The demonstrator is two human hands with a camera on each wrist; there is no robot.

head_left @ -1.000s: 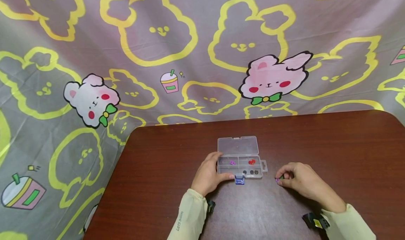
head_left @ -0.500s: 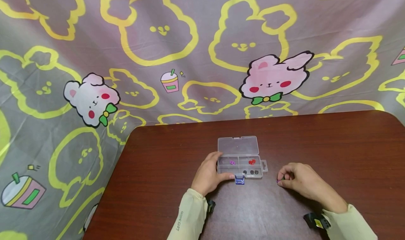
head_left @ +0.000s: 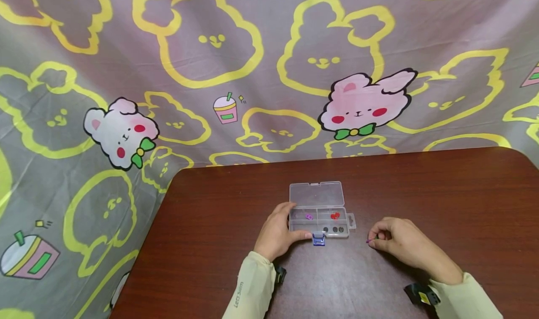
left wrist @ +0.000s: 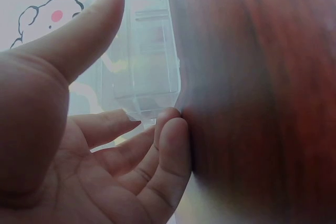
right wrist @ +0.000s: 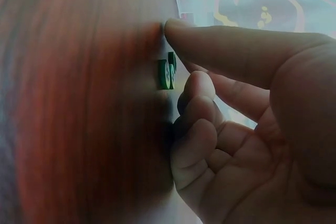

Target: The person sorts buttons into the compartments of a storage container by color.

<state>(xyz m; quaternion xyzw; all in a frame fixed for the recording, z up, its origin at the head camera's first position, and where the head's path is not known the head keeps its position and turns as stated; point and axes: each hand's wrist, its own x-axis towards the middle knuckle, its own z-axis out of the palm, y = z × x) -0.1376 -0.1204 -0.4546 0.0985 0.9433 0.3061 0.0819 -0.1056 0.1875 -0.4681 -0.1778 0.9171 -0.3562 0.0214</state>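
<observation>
A clear plastic compartment box (head_left: 337,236) lies on the table with its lid (head_left: 316,194) swung back. My left hand (head_left: 275,230) grips its left end, thumb along the front beside a blue latch (head_left: 318,240). Small purple pieces (head_left: 309,217) lie in the back left compartment, red pieces (head_left: 335,216) in the back right, and dark round pieces (head_left: 335,229) along the front right. To the right of the box, my right hand (head_left: 396,235) pinches a small purple piece (head_left: 368,241) between thumb and forefinger, low over the table. Small green pieces (right wrist: 166,74) show on the table by its fingers in the right wrist view.
The brown table (head_left: 219,206) has a rounded far corner on each side. Behind it hangs a cartoon-print cloth (head_left: 269,76). A clear hanging tab (head_left: 352,221) sticks out from the box's right end.
The purple piece in my right fingers has turned and now pokes out to the left as a thin edge. My left hand and the box have stayed put.
</observation>
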